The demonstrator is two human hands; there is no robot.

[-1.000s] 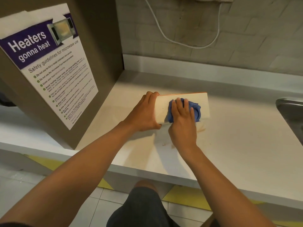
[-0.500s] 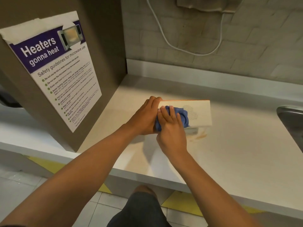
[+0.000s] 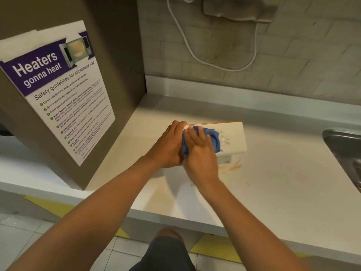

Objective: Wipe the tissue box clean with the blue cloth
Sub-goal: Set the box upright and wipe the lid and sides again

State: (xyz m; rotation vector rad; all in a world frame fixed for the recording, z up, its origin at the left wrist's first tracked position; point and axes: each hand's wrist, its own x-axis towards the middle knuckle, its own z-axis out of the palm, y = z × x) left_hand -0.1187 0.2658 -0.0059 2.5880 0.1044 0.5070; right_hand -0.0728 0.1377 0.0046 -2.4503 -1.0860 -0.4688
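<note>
while left hand [image 3: 168,145] grips tissue box [image 3: 232,137] — right hand [image 3: 201,153] presses blue cloth [image 3: 214,140]

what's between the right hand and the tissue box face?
Head view: the blue cloth lies bunched between the right hand and the tissue box. The left hand holds the box's left end.

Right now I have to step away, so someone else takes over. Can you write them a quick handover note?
Left hand: grips the left end of the tissue box, steadying it on the counter.
Right hand: fingers straight, pressing the blue cloth on the box's near face, left part.
Done: wiping is underway.
Left: the right part of that face and the other sides. An orange smear lies on the counter beside the box.
</note>
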